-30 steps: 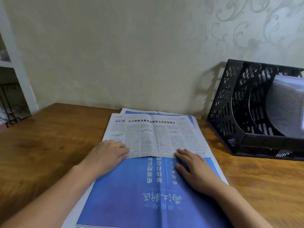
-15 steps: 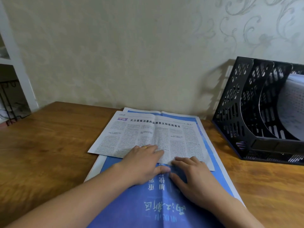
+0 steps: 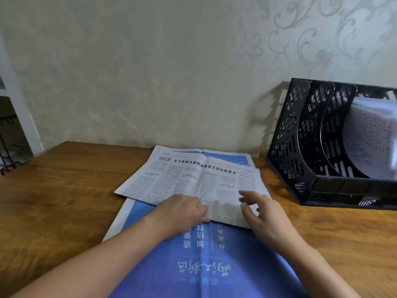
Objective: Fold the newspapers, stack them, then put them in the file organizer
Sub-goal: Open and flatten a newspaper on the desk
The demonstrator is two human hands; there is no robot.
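Folded white newspaper (image 3: 193,181) lying askew atop a blue newspaper (image 3: 204,261) on the tabletop (image 3: 53,201). Left hand (image 3: 182,214) flat on its near edge; right hand (image 3: 264,216) blurred, fingers seemingly spread loose. File organizer (image 3: 300,147) at right.

Bare tabletop (image 3: 53,201) open along the left edge, black file organizer (image 3: 300,147) blocking the far right corner, its right slot filled with papers (image 3: 369,136), wall close behind.
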